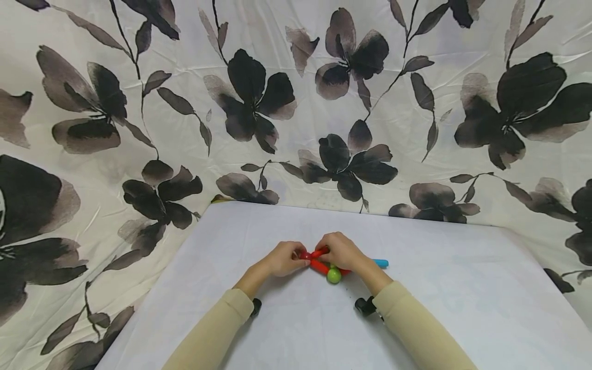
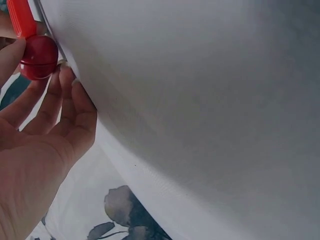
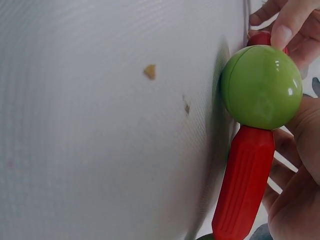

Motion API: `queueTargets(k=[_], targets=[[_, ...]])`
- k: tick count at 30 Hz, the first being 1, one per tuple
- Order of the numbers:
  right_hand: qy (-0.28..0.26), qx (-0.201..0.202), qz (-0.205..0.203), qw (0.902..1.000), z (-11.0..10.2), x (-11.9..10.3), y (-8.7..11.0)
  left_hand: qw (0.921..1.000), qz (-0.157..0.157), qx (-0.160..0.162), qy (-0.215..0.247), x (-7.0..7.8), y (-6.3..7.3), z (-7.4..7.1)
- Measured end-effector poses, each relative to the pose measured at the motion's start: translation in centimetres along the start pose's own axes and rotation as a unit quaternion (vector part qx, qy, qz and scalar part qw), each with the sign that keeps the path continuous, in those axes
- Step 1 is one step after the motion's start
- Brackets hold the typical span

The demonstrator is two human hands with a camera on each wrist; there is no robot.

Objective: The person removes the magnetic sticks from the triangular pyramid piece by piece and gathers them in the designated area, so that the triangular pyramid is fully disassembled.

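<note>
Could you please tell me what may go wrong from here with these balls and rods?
The red ball is round and glossy, so it might slip from the left grip. Pressing on it could also loosen the green ball, since a red rod seems to run between them. The blue rod shows just beyond the right forearm, which might knock it.

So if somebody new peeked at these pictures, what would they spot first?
Probably the shiny green ball, close by the right hand on the white table's near side, and the red ball that the left hand holds. The right hand holds a red rod, and a blue rod pokes out past it. Behind the table, big dark flowers cover the pale cloth.
</note>
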State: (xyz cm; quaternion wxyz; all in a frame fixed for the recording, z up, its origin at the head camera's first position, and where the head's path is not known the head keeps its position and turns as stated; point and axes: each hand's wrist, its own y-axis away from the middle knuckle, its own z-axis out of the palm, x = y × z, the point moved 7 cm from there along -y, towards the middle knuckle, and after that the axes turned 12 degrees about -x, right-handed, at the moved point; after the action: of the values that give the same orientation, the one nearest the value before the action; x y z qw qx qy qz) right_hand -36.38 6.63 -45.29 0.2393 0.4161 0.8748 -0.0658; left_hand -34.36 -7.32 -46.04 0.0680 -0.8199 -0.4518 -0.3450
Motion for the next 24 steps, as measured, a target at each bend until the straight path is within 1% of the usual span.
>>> queueTargets(k=[8,12,17,24], targets=[[-0.004,0.004,-0.003,1.0000,0.12,0.03,-0.20,1.0000,0.006,-0.002,-0.005,0.15,0.11,-0.06],[-0.011,0.013,0.011,0.9998,0.03,0.33,-0.24,0.9999,0.009,-0.006,-0.002,0.04,0.17,0.00],[-0.026,0.011,0.022,0.9994,-0.03,0.60,-0.24,0.9999,0.004,-0.008,0.006,-0.39,0.13,0.13],[-0.021,0.005,0.025,0.9995,-0.16,0.69,-0.13,0.9999,-0.004,-0.006,0.014,-0.59,0.07,0.06]])
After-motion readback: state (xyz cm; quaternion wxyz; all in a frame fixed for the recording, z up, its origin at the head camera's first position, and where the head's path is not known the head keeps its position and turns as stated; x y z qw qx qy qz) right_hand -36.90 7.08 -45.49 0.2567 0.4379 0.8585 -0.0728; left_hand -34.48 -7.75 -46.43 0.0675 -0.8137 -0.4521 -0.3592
